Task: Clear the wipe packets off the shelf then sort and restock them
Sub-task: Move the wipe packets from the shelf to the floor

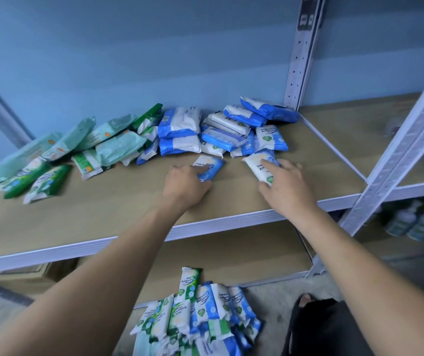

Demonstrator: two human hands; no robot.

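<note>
Both hands reach onto the shelf [103, 214], each on a small blue-and-white packet lying just in front of the heap [180, 134]. The left hand [187, 183] curls its fingers over the near end of the left packet [212, 165], thumb against its near edge. The right hand [288, 181] lays fingers along the top of the right packet [258, 168] with the thumb tucked at its near end, so it too looks pinched. Neither packet is lifted; both lie flat on the board.

The heap runs along the far edge against the wall: mint and green packets to the left, blue-and-white ones to the right, loosely stacked and leaning. A floor pile [200, 317] of mixed green and blue packets lies below, near the person. A box [33, 273] sits under the shelf at the left, and bottles [411, 222] stand on the next unit to the right.

Judging by the mixed floor pile and the untidy heap, the clearing step seems to be in hand, with much of the shelf yet to empty; restocking cannot be ruled out, though. If it is clearing, the next move calls for closing firmly on both packets, drawing them toward the near edge and dropping them onto the floor pile, then reaching farther back for the heap, where leaning packets may slide once their neighbours go.
</note>
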